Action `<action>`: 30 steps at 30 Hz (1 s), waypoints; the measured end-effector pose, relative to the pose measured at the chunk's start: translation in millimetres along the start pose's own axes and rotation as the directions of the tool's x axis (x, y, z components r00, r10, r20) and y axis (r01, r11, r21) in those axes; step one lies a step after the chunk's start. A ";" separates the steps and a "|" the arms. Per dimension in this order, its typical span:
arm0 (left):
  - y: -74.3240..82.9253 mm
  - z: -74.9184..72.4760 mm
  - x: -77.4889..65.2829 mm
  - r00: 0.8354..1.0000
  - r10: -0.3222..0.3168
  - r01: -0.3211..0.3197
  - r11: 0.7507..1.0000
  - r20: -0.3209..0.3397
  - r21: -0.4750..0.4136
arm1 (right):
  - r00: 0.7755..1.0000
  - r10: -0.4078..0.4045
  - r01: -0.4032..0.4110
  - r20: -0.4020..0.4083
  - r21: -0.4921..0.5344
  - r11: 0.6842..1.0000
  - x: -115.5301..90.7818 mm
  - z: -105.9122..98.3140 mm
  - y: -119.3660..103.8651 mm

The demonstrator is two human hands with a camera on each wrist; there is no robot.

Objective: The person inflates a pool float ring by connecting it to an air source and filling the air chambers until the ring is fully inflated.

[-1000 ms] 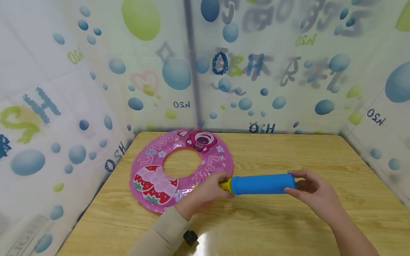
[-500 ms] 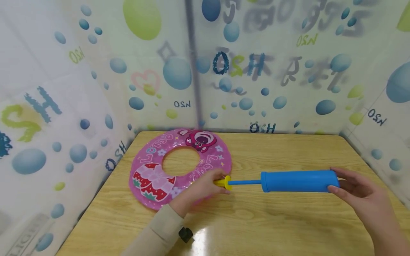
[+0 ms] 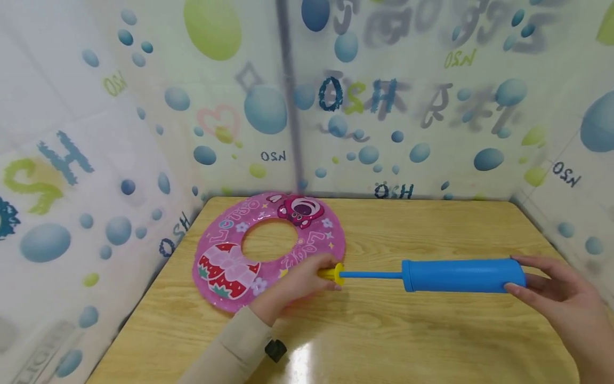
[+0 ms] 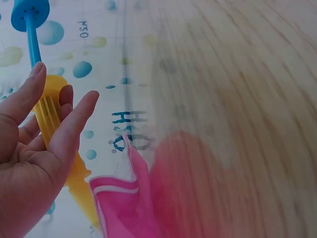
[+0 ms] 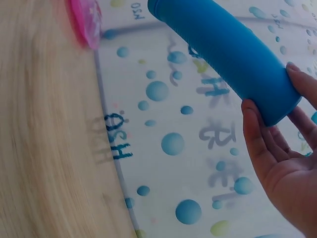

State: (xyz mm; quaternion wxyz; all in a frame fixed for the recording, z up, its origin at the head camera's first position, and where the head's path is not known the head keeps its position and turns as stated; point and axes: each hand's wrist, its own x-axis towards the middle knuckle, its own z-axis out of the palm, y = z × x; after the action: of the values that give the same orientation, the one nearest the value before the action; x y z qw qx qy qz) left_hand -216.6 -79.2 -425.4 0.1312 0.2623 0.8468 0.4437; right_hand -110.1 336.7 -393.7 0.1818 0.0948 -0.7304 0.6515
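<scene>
A hand pump spans the space between my hands above the table. My left hand (image 3: 307, 280) grips its yellow handle (image 4: 48, 111), whose narrow end points toward the swim ring. A thin blue rod (image 3: 371, 275) is drawn out between handle and blue barrel (image 3: 462, 276). At the barrel's far end, my right hand (image 3: 566, 298) holds it between thumb and fingertips, as the right wrist view also shows. The pink swim ring (image 3: 218, 234), printed with strawberries and a bear, lies at the left, partly behind my left hand. Whether the yellow tip enters the ring is hidden.
The wooden table (image 3: 431, 341) runs back to a curtain (image 3: 408, 106) printed with bubbles and letters, which also encloses both sides. A small black object (image 3: 275, 350) sits by the left sleeve (image 3: 240, 341).
My right hand has moved right with the barrel, drawing the rod out of it from fully in. My left hand, still on the yellow handle, has shifted slightly left.
</scene>
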 end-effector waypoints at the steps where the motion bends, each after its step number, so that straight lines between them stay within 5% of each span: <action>1: 1.0 0.3 0.3 1.000 0.008 -0.008 1.000 -0.002 0.013 | 1.000 0.011 -0.011 0.013 -0.005 1.000 0.4 3.3 0.0; 10: 1.9 4.9 7.1 1.000 0.018 -0.017 0.999 -0.012 0.044 | 0.990 0.125 -0.120 0.071 -0.072 0.990 5.6 38.3 3.2; 17: 4.2 8.5 11.5 1.000 0.016 -0.016 0.998 -0.010 0.059 | 0.989 0.112 -0.088 0.097 -0.220 0.971 4.6 61.2 9.6; 30: 13.6 20.0 14.8 0.998 0.011 -0.016 0.997 0.063 0.076 | 0.971 0.195 -0.150 0.137 -0.285 0.947 0.2 77.7 18.1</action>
State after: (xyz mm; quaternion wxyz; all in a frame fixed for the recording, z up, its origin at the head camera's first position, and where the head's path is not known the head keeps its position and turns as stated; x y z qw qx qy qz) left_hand -215.3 -50.9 -425.5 0.1447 0.2866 0.8569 0.4034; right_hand -128.2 262.6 -416.8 0.0751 0.0576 -0.8309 0.5483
